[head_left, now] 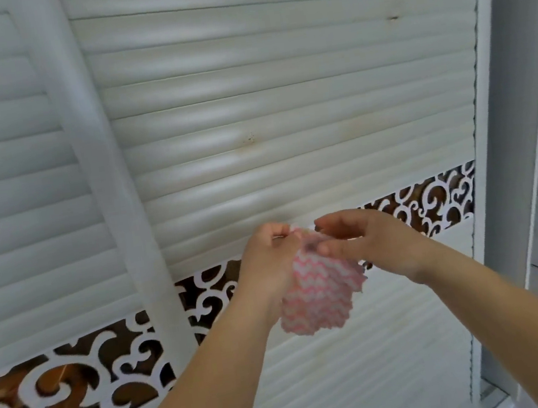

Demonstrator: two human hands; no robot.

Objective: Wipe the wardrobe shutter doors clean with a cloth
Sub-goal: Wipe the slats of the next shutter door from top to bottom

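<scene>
1. While both bare forearms reach up from the lower edge of the view, the two hands meet in front of the right shutter door (281,105), just above its carved band.
2. Between them hangs a pink-and-white zigzag cloth (318,297), bunched at the top and fanning out below, held clear of the slats as far as the blurred view lets me judge.
3. The left hand (270,259) has its grip closed on the cloth's upper left edge, fingers curled tight around the fabric.
4. The right hand (366,238) pinches the cloth's top from the other side, thumb below and fingers arched over it.
5. The right shutter door is white with horizontal slats; a small brownish stain (249,139) sits near its middle and a dark mark (393,18) higher up to the right.
6. A fretwork band (433,205) of white scrolls over brown runs across the door behind the hands.
7. The left shutter door (15,177) stands beside it, carrying the same scrollwork lower down.
</scene>
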